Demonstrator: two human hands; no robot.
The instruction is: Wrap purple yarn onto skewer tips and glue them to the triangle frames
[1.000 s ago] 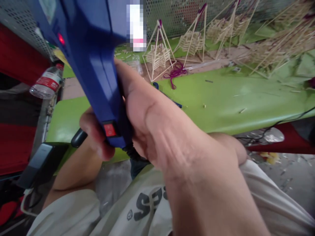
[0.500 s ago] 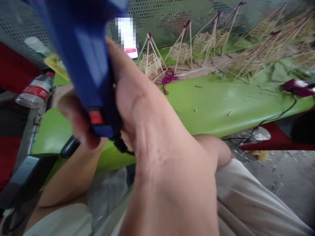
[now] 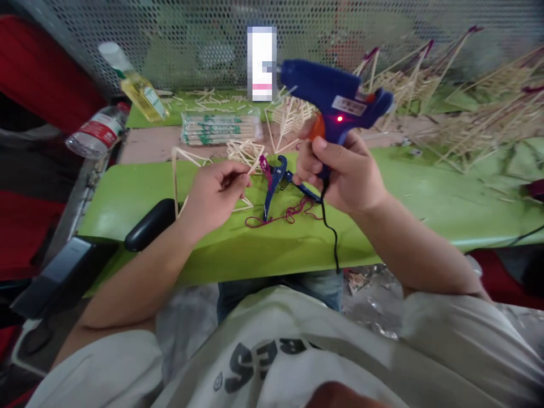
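My right hand is closed around the handle of a blue hot glue gun with an orange trigger. A red light glows on its side, its nozzle points left, and a black cord hangs from the grip. Lower and to the left, my left hand pinches the tip of a wooden stick frame, where purple string is tied. The frame's other sticks spread behind and under that hand, partly hidden. Just right of my left fingers lies a blue-handled cutting tool on the green bench.
Several stick models stand along the back right. A bag of sticks lies behind the hands, before a perforated metal screen. An oil-coloured bottle, a red-labelled bottle and a black object are at the left.
The glue gun has moved away from the camera, out over the bench to the right. My left hand, hidden before, now shows with the stick frame, and the view has shifted.
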